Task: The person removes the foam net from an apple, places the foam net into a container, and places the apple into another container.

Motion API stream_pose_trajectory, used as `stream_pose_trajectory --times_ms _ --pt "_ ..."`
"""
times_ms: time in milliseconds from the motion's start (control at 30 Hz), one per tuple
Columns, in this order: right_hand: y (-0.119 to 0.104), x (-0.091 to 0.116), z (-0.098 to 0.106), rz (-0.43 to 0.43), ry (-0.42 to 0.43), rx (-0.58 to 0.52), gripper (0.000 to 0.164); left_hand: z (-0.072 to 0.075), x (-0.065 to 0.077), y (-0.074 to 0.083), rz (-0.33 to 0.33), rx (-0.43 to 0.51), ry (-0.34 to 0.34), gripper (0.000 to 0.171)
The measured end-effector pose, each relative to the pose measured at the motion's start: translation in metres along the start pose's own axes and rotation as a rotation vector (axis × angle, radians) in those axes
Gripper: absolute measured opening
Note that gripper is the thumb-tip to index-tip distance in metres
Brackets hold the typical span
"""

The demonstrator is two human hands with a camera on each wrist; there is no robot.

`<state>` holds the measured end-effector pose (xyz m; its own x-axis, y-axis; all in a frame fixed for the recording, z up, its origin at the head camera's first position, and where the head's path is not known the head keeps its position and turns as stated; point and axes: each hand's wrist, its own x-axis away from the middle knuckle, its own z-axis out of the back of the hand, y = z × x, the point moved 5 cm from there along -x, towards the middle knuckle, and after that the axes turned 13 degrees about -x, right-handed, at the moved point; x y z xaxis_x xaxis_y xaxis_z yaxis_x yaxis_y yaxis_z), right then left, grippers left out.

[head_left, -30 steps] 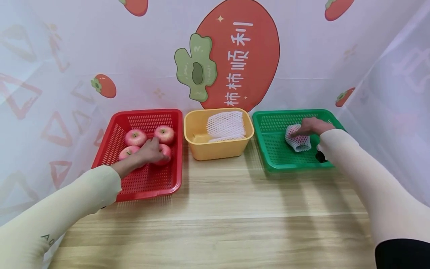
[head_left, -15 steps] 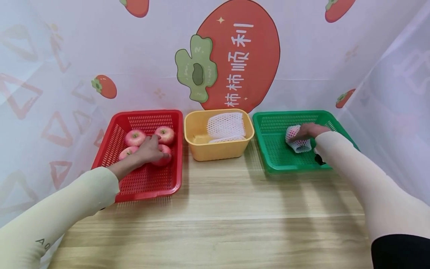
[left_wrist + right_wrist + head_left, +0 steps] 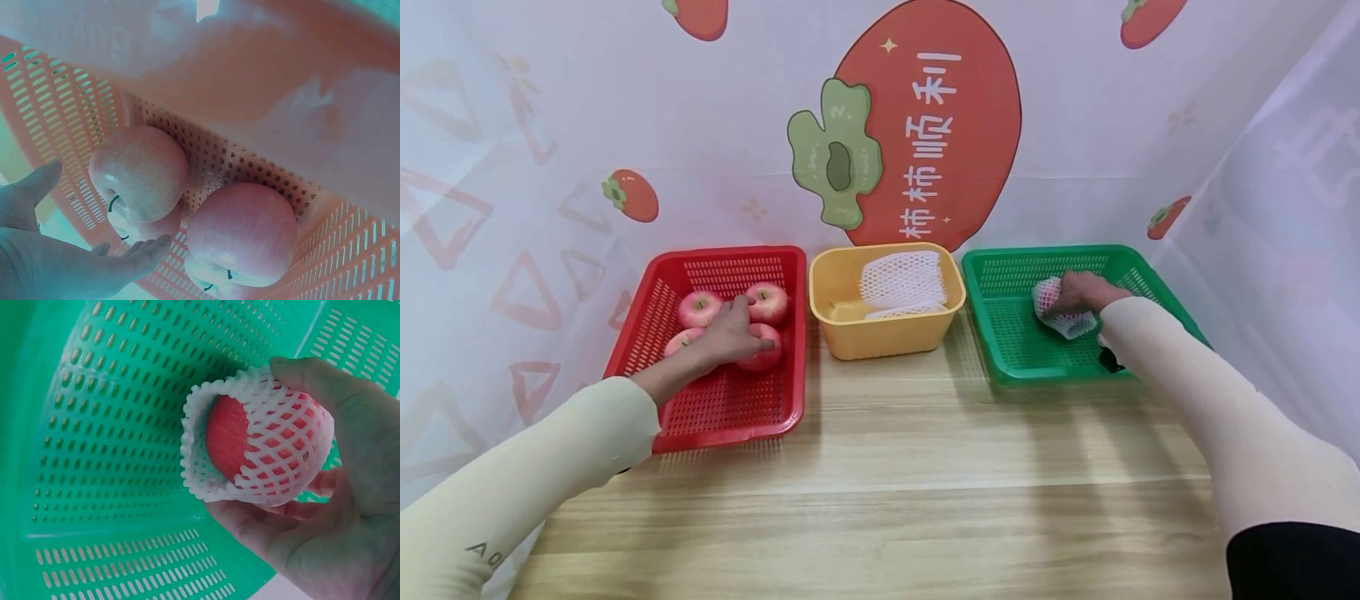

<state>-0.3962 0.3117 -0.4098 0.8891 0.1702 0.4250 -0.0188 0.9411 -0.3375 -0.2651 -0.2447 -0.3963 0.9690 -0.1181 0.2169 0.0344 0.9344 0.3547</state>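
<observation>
Several red apples (image 3: 767, 303) sit in the red basket (image 3: 730, 432) at left. My left hand (image 3: 727, 335) is over them, beside the front right apple (image 3: 762, 350). In the left wrist view its thumb and fingers are spread, with no apple between them. At right, my right hand (image 3: 1084, 293) grips an apple (image 3: 226, 439) inside the green basket (image 3: 1037, 372). A white foam net sleeve (image 3: 284, 447) wraps this apple, leaving one end bare. The right wrist view shows the thumb on one side of the sleeve and fingers curled under the other.
Between the baskets stands a yellow tub (image 3: 883, 340) with white foam nets (image 3: 902, 281) in it. All three containers are on a wooden table (image 3: 887, 500), against a printed curtain (image 3: 722, 125) at the back.
My left hand has shifted slightly left, and its thumb and fingers look more spread near the front right apple. My right hand stays around the netted apple, moving only slightly.
</observation>
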Motion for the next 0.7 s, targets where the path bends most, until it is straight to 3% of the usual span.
stream_pose_trajectory --times_ms 333,700 --pt "0.002 0.005 0.009 0.089 0.058 -0.077 0.071 0.003 0.003 0.001 -0.004 0.046 -0.011 0.094" --pt "-0.014 0.032 0.026 0.184 0.104 -0.067 0.074 0.01 0.006 0.01 -0.056 0.12 0.034 0.09"
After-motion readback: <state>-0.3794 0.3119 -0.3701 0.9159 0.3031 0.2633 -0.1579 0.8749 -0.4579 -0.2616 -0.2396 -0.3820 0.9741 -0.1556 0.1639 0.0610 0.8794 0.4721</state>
